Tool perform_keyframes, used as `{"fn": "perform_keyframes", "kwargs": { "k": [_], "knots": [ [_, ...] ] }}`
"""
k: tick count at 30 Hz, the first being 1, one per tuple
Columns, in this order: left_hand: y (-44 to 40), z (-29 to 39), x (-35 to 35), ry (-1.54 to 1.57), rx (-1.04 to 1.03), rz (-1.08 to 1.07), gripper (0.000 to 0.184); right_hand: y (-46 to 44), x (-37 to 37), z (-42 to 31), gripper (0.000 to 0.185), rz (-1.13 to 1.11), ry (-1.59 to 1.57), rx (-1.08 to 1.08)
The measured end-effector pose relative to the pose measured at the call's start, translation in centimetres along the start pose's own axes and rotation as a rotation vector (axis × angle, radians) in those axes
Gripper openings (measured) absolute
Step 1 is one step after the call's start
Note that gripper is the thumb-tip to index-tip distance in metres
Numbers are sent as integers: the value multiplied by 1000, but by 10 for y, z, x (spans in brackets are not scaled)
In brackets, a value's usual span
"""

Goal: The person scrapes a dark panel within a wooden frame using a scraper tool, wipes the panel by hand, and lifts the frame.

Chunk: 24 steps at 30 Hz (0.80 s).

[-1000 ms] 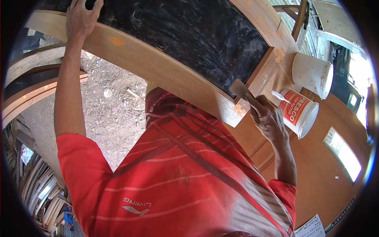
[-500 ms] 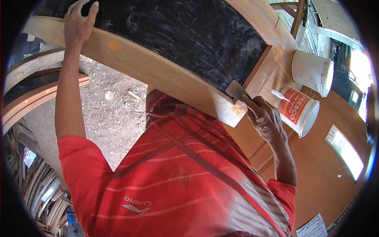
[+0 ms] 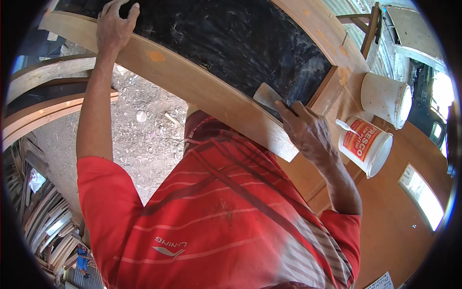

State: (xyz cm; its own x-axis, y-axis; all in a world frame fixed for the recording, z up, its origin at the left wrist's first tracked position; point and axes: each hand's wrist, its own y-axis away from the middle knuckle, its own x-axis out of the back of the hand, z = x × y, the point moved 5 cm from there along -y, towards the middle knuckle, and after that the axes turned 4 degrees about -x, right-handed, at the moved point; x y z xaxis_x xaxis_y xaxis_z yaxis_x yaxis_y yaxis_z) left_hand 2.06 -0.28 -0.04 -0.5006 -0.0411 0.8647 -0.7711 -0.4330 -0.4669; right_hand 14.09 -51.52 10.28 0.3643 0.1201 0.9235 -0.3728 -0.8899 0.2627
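Observation:
A wooden frame with a dark, white-smudged panel set in it lies across the top of the view. My left hand rests over the frame's near rail at the upper left, fingers apart and holding nothing. In my right hand is a putty knife, its flat blade over the panel's near right corner. My fingers cover the knife's handle. Orange-brown filler patches mark the wood.
To the right stand a white bucket and a labelled putty tub with a white stick-like piece against it. Curved wooden pieces lie at left, above scrap-strewn ground. Stacked wood strips fill the lower left.
My right hand has moved the putty knife left, from the frame's corner onto the dark panel. My left hand stays on the rail; the whole view has shifted slightly.

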Motion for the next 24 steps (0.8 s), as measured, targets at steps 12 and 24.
{"fn": "perform_keyframes", "kwargs": {
  "k": [12, 24],
  "knots": [
    [5, 7, -3, 2, -5, 6, 46, -4, 10, 18, 41, 0, -23, -130],
    [3, 6, 1, 50, 5, 24, 46, -58, 16, 11, 39, 27, -2, -107]
  ]
}}
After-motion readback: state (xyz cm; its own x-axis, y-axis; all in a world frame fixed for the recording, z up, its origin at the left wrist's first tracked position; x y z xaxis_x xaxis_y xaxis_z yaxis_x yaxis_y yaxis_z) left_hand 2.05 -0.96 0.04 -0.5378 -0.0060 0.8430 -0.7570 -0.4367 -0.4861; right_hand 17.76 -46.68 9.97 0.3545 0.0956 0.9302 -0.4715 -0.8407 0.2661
